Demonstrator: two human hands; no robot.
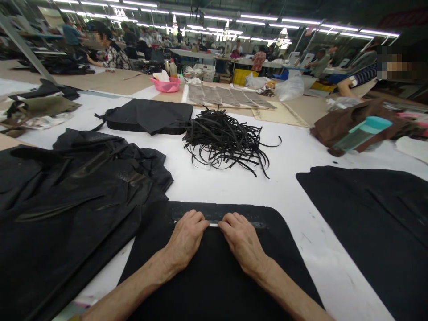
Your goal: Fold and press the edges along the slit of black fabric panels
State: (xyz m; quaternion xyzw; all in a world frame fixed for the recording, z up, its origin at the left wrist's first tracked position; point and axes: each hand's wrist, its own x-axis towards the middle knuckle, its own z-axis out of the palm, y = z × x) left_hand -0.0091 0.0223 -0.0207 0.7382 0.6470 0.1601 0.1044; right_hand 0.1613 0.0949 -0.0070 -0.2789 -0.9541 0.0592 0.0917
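well, nearest of all comes the black panel, flat on the white table covering, its far right corner rounded. over it two bare forearms reach forward. the left hand and the right hand rest near the panel's far edge, just beside each other, fingers bent in and bunched narrow. between them a short bit of white strip shows on the panel; whether the fingers pinch it or only press down, i cannot tell. a crumpled black sheet lies along the panel's left side; well apart to the right is another black piece. farther on, a heap of thin black straps sits beside a dark padded stack. to the right, a bottle with a turquoise lid tilts before a brown bundle. beyond are grey-brown sheets, a pink basket, a person in a patterned top and, overhead, rows of strip lights.
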